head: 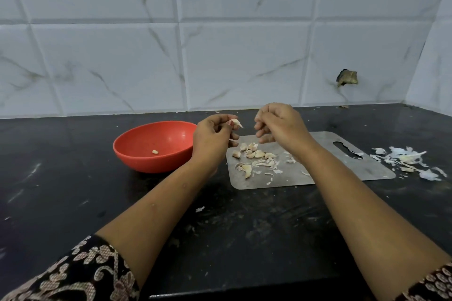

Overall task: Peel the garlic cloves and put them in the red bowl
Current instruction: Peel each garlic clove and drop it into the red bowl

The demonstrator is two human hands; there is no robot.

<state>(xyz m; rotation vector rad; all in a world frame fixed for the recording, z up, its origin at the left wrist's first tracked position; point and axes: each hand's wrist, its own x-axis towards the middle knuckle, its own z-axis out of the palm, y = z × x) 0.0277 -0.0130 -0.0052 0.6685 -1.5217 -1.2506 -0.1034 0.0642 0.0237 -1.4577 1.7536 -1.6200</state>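
Note:
My left hand (211,140) pinches a garlic clove (235,123) with loose skin, held above the left end of a steel cutting board (322,171). My right hand (277,124) hovers just to the clove's right with its fingers curled; whether it holds a bit of skin I cannot tell. Several unpeeled cloves (254,154) and skin scraps lie on the board below both hands. The red bowl (137,151) stands left of the board with one peeled clove (155,152) inside.
A heap of garlic skins (411,160) lies on the black counter (73,190) right of the board. A white tiled wall rises behind, with a broken hole (347,77) at the right. The counter's front edge runs near my forearms.

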